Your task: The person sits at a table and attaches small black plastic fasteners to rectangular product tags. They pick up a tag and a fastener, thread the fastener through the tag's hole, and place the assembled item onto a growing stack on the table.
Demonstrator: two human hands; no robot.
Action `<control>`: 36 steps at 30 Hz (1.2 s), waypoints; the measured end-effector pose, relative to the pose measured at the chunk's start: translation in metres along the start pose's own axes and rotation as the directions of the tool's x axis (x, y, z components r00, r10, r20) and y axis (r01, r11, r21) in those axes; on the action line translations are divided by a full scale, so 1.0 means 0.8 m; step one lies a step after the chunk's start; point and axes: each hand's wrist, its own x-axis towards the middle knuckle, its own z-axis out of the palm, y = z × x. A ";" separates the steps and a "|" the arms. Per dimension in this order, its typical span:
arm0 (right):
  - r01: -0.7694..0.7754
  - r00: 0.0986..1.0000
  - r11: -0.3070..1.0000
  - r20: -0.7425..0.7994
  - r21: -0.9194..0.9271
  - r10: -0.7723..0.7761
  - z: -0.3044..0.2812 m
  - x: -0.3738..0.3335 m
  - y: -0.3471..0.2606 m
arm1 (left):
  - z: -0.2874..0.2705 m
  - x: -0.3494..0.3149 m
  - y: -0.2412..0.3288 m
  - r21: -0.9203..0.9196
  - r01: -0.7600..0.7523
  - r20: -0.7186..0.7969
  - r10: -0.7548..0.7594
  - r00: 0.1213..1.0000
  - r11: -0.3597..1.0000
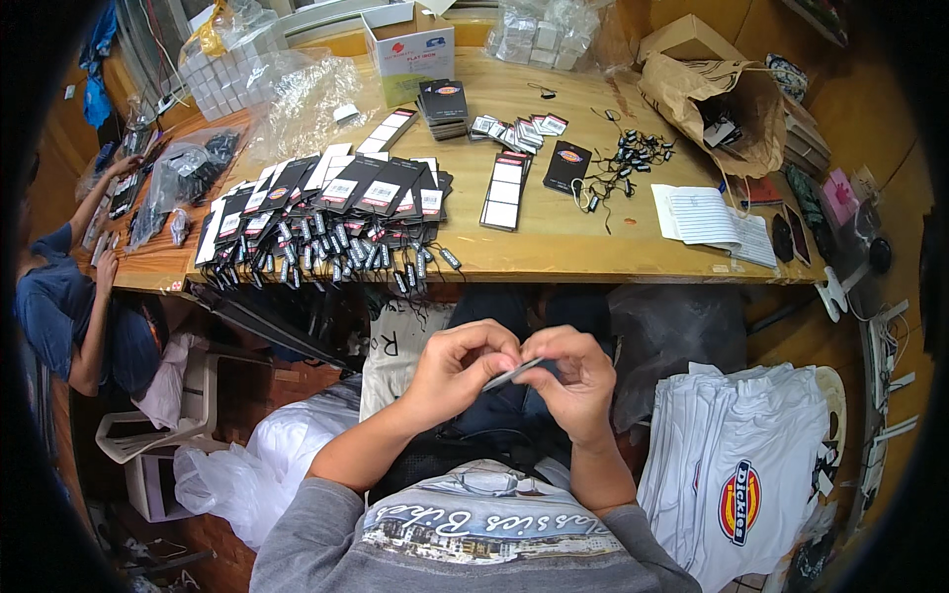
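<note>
Above my lap, in front of the table edge, my left hand (457, 364) and my right hand (575, 378) meet, thumbs and fingers closed on a thin flat card (511, 375). It is seen nearly edge-on and looks like a hang tag; its face is mostly hidden. Ahead on the table lies a single black hang tag (567, 166), beside black strings with small seals (633, 158). Left of it are black tags with white stickers (504, 192). A wide heap of strung black tags (371, 186) spreads farther left, its seals hanging over the edge.
The wooden table (593, 252) bears a stack of tags (443, 107), a white box (407, 54), a brown paper bag (707, 109) and a notepad (707, 215). Folded white shirts (682, 474) lie at my right. A co-worker in blue (74, 296) handles things at far left.
</note>
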 end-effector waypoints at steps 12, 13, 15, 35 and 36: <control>-0.060 0.995 0.920 0.048 -0.386 0.085 -0.004 -0.002 0.009 | -0.011 0.012 0.014 -0.208 -0.388 -0.300 0.319 0.899 0.898; -0.032 0.997 0.911 0.048 -0.411 0.057 -0.007 -0.002 0.009 | -0.011 0.011 0.018 -0.229 -0.358 -0.285 0.290 0.914 0.905; -0.054 0.997 0.910 0.035 -0.412 0.075 -0.011 0.000 0.004 | -0.014 0.008 0.019 -0.209 -0.347 -0.292 0.280 0.914 0.914; -0.391 0.920 0.899 0.049 0.196 0.390 -0.022 0.005 -0.023 | 0.003 -0.002 0.022 -0.075 0.079 -0.097 -0.086 0.992 0.994; -0.393 0.919 0.901 0.039 0.185 0.393 -0.021 0.004 -0.023 | 0.005 -0.002 0.022 -0.085 0.083 -0.093 -0.091 0.992 0.993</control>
